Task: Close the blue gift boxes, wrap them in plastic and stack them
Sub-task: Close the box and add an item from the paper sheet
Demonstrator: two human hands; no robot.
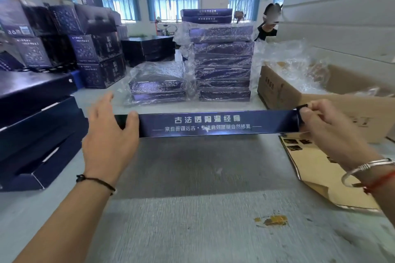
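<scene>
I hold a flat blue gift box [213, 123] level above the grey table [192, 209], its long side with white lettering facing me. My left hand [109, 132] grips its left end, thumb across the front face and fingers spread behind. At the right end, my right hand [320, 121] pinches a small dark tab at the corner. Beyond the box stand a tall stack of plastic-wrapped boxes [223, 64] and a low stack of two wrapped boxes [157, 85].
Open unwrapped blue boxes [36, 134] are piled at the left table edge. A cardboard carton [299, 92] holding loose clear plastic sits at the right, with a brown printed sheet [320, 175] before it. Dark cartons [85, 49] fill the back left. A person [269, 25] stands behind.
</scene>
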